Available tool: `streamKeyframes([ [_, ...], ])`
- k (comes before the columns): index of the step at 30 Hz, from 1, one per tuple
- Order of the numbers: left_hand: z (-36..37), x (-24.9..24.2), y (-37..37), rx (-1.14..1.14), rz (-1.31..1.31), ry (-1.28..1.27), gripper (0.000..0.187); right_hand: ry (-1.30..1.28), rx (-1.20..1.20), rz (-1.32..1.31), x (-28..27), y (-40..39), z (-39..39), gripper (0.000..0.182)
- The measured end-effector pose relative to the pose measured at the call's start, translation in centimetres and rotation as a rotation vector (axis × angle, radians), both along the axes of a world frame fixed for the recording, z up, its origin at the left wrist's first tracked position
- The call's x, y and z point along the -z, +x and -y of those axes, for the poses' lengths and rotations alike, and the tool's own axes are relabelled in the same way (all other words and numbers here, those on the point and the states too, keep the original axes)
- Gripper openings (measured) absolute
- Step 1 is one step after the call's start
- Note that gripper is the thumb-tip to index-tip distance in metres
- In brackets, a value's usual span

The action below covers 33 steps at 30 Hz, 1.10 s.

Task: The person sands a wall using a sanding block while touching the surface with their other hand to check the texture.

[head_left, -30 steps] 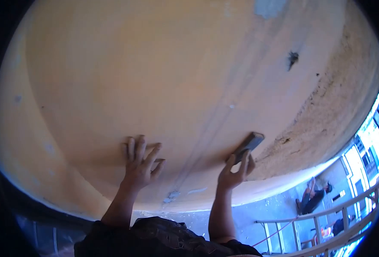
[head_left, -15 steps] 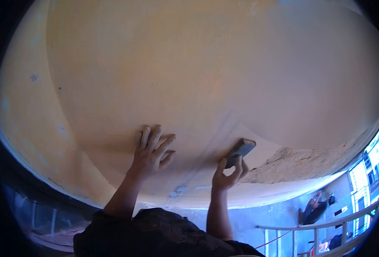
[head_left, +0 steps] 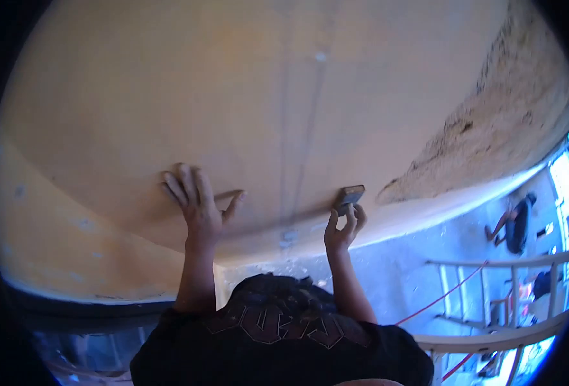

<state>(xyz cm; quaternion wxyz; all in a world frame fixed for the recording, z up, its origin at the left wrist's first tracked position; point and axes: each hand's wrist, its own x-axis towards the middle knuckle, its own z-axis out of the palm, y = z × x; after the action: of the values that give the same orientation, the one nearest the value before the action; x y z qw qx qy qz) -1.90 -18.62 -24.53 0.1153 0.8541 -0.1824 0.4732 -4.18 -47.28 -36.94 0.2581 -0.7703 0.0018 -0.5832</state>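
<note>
Pinching the small sanding block (head_left: 349, 195) by its lower end in our right hand (head_left: 342, 230), we press it flat against the orange wall (head_left: 233, 96) while our left hand (head_left: 197, 206) splays beside it—stiff, light, best gripped by the edges.

Smooth orange wall (head_left: 168, 96), rough crumbling patch (head_left: 509, 116) at right

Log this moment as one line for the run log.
left hand: flat on wall | right hand: holds dark block against wall | rough patch: right of block
</note>
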Motion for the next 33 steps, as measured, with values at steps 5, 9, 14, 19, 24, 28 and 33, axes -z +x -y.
streamKeyframes([
  [5, 0.4, -1.3, 0.2, -0.007, -0.026, 0.109, 0.107, -0.039, 0.076, 0.010, -7.5, 0.7, 2.0, 0.042],
  [9, 0.8, -1.7, 0.7, -0.061, 0.069, 0.118, 0.109, -0.015, 0.098, 0.084, -7.9, 1.3, 3.1, 0.042],
  [14, 0.4, -1.6, 0.5, -0.078, 0.043, 0.112, 0.108, -0.014, 0.106, -0.022, 4.1, 0.4, 3.1, 0.042],
  [19, 0.5, -1.7, 0.6, -0.087, 0.014, 0.135, 0.112, -0.041, 0.104, 0.112, -4.9, 1.8, 4.2, 0.042],
  [24, -0.3, -1.1, 0.5, -0.132, 0.004, 0.096, 0.114, -0.042, 0.091, 0.163, -6.6, 2.3, 4.9, 0.043],
  [28, -0.2, -1.3, 0.2, -0.102, -0.007, 0.089, 0.113, -0.002, 0.101, 0.041, -0.2, 0.9, 2.8, 0.042],
  [33, 0.0, -1.3, 0.4, -0.067, 0.007, 0.088, 0.111, -0.069, 0.110, 0.156, -8.5, 2.3, 4.2, 0.041],
])
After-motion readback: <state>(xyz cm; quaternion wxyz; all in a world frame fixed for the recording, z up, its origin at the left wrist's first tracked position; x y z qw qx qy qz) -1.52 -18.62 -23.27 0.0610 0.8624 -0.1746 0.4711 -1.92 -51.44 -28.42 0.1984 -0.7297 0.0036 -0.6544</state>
